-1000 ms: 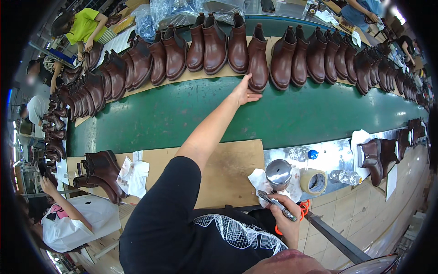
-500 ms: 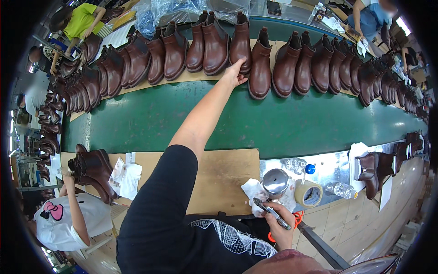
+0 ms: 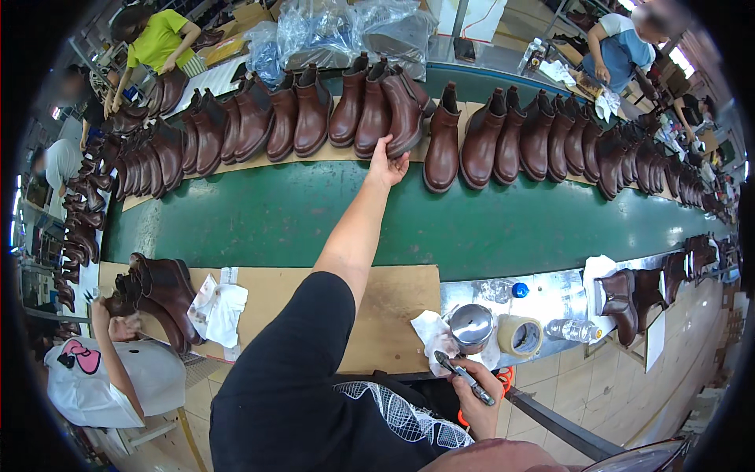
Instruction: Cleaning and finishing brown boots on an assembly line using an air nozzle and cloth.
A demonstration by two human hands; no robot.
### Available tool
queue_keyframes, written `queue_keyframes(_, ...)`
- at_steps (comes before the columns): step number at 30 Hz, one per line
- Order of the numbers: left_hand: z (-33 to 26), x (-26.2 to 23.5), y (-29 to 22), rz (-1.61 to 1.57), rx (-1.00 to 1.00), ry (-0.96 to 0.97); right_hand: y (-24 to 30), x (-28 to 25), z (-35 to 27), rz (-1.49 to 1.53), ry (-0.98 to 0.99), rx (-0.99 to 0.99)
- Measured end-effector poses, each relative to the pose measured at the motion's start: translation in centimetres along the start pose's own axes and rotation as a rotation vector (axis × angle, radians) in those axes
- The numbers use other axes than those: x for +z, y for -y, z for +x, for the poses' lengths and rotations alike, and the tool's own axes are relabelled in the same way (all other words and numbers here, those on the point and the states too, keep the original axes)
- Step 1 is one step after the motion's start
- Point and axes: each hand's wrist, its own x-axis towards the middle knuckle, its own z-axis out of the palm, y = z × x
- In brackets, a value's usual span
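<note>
My left arm reaches across the green surface [image 3: 259, 208] to a row of brown ankle boots. The fingers of my left hand [image 3: 387, 165] are closed on the toe of one boot [image 3: 403, 110], which leans with its toe toward me and partly covers its neighbour. Just right of it stands another brown boot [image 3: 443, 145], upright and apart from my hand. Close to my body, my right hand [image 3: 481, 400] grips a dark marker pen [image 3: 464, 377] with a silvery part. A stained white cloth [image 3: 432, 334] and a round metal tin [image 3: 472, 324] lie beside its tip.
A roll of clear tape [image 3: 521, 337] and a plastic bottle [image 3: 572, 330] stand right of the tin. Brown cardboard [image 3: 393, 307] covers the near ledge. At left, a person in a white shirt [image 3: 118, 385] sits by dark boots [image 3: 161, 295]. Others work across the line.
My left hand has moved slightly left and toward me, and the boot in it has gone from upright to tilted. My right hand has shifted slightly with the pen.
</note>
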Motion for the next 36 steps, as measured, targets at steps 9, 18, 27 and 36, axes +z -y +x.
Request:
queue_keyframes(9,-16.4,-3.2,0.0,0.328,0.217,0.261,0.9,0.0,-4.7,0.042,-0.009,-0.169)
queue_keyframes(18,-40.2,-1.5,2.8,-0.083,-0.244,0.845,1.4,-0.4,-5.9,0.044,-0.001,-0.373)
queue_keyframes(27,-43.9,-13.2,9.1,0.397,-0.140,0.446,5.3,-0.7,-8.1,-0.060,-0.093,-0.505)
queue_keyframes(36,-48.3,-13.3,11.8,0.926,0.417,0.286,9.7,3.6,-9.1,-0.063,-0.010,-0.662)
